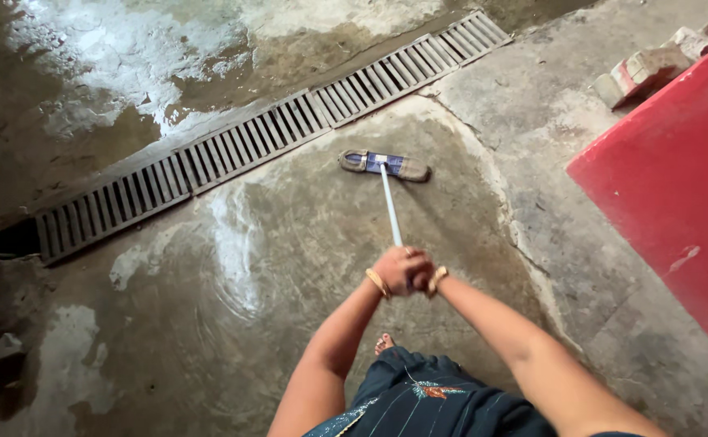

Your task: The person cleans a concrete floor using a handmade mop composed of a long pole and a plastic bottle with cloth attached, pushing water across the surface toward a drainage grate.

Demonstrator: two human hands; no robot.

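Both hands, the left hand (pixel 394 271) and right hand (pixel 420 279), wrap tight around the long white handle (pixel 390 206). The floor wiper head (pixel 384 164) sits on the wet concrete floor (pixel 289 243), near the drain grate (pixel 265 133). Push flat and steady (no lifting) so water slides along.

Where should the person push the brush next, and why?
Probably a short push straight ahead toward the drain grate. The brush head sits on the wet concrete floor just short of the grate, and both the left hand and right hand grip the white handle, which points that way. Pale foamy water still lies on both sides of the grate.
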